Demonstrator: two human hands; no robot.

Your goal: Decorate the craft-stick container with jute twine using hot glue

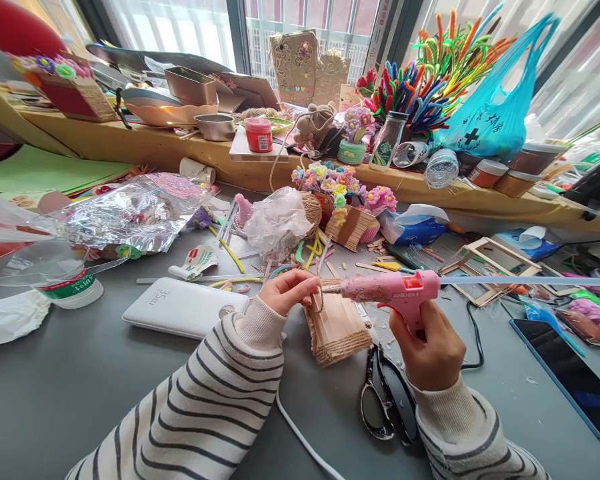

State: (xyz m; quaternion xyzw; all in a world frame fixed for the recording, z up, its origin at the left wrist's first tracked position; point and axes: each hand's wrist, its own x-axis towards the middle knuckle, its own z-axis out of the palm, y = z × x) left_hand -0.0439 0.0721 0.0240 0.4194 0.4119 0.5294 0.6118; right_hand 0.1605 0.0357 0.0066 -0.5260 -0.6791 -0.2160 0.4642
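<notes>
My right hand (434,353) is wrapped round the grip of a pink hot glue gun (391,288), whose nozzle points left. A long clear glue stick (525,283) sticks out of its rear. At the nozzle tip, my left hand (289,291) pinches a thin strand of twine (321,301) between thumb and fingers. Below the nozzle is a small box of pale wooden craft sticks (339,325), tilted on the table, with twine (344,349) wound along its lower edge. Whether my left fingers also touch the box is hidden. Black-handled scissors (380,403) lie just below it.
A white power bank (180,308) lies left of the box, with a white cable (305,437) nearer me. A phone (570,373) is at the right. Behind are a twine ball (311,212), a flower-filled stick box (353,228), wooden frames (487,263) and a cluttered ledge (220,159).
</notes>
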